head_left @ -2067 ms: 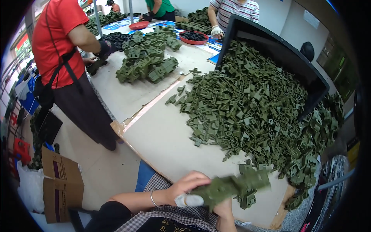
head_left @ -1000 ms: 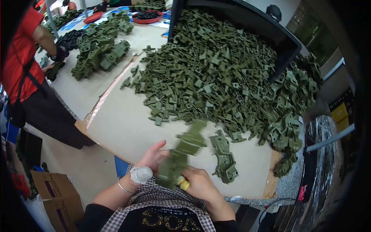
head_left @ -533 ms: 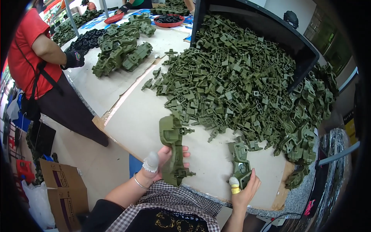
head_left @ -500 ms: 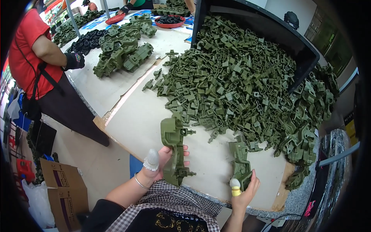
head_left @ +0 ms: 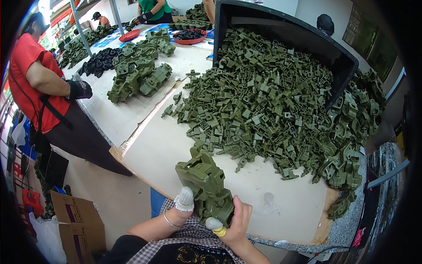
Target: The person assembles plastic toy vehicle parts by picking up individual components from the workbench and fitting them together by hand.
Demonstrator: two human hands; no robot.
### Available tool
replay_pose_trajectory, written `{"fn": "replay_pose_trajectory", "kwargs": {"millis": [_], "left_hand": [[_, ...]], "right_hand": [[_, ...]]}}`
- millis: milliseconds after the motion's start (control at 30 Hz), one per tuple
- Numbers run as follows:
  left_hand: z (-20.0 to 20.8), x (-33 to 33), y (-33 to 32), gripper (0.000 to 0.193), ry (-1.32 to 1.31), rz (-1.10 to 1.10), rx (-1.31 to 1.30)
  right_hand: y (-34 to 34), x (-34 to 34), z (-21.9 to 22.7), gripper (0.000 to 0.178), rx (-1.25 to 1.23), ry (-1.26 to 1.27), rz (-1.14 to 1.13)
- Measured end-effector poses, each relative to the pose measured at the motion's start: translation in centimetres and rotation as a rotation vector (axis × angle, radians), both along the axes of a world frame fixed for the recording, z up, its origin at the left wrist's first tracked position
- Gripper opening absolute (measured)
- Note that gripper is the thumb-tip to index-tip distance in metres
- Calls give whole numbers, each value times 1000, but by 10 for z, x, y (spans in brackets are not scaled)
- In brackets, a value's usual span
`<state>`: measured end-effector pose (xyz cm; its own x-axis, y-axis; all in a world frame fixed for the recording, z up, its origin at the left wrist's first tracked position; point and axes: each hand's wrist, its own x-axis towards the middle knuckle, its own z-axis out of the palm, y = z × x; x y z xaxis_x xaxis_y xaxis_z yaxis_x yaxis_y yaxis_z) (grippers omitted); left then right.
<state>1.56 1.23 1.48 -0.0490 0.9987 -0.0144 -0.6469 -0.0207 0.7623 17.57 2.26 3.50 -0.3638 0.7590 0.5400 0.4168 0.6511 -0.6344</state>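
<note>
In front of my body, both hands hold a dark green plastic toy vehicle body [head_left: 203,178] above the near edge of the table. Two moulded shells seem to be pressed together in it; the seam is hard to make out. My left hand [head_left: 179,213] grips its left side, the thumb covered by a white knitted cot and the fingers hidden underneath. My right hand [head_left: 237,222] closes round the lower right end, its thumb wrapped in yellow tape with a pale tip cover. Beyond the toy lies a large heap of small green plastic parts [head_left: 259,101].
A black bin [head_left: 290,24] lies tipped behind the heap. More green shells [head_left: 345,163] are piled at right. Assembled green vehicle bodies [head_left: 140,77] and black wheels [head_left: 100,61] lie at far left. A person in red [head_left: 33,75] stands left; a cardboard box [head_left: 79,224] sits below.
My right hand has lifted its shell off the right side and brought it left against the shell in my left hand. The left-hand shell has turned, hiding its protruding axle pieces.
</note>
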Motion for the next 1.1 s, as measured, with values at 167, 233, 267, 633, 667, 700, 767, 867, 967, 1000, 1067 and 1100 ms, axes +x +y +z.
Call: {"fn": "replay_pose_trajectory", "kwargs": {"millis": [167, 233, 267, 633, 667, 700, 767, 867, 967, 1000, 1067, 1100], "left_hand": [[5, 1, -3, 81, 26, -59, -46], [1, 3, -4, 77, 97, -62, -37], [-1, 5, -3, 77, 95, -63, -39], [-23, 12, 9, 48, -135, 55, -173], [-19, 12, 11, 43, -17, 67, -120], [-15, 12, 14, 38, 101, 77, -68], [-6, 12, 15, 33, 92, 108, -50], [-6, 9, 16, 32, 125, 112, -65], [-10, 6, 14, 30, 144, 118, -133], [-12, 6, 12, 28, 280, 139, -86], [-18, 5, 10, 27, 415, 163, -42], [-23, 5, 10, 27, 472, 185, -28]], "right_hand": [[-6, 3, 1, 78, -11, -21, 30], [-10, 2, 1, 78, -54, -21, 45], [-10, 1, 1, 78, -55, -23, 43], [9, -7, -5, 69, -356, -4, 82], [11, -5, -7, 70, -389, 5, 97], [10, -6, -7, 70, -394, 0, 103], [8, -7, -5, 66, -438, -19, 79], [7, -8, -7, 67, -413, -78, 81], [8, -8, -7, 68, -460, -74, 107], [7, -8, -7, 68, -463, -77, 111], [6, -11, -7, 68, -450, -49, 99], [6, -12, -8, 68, -451, -51, 103]]}}
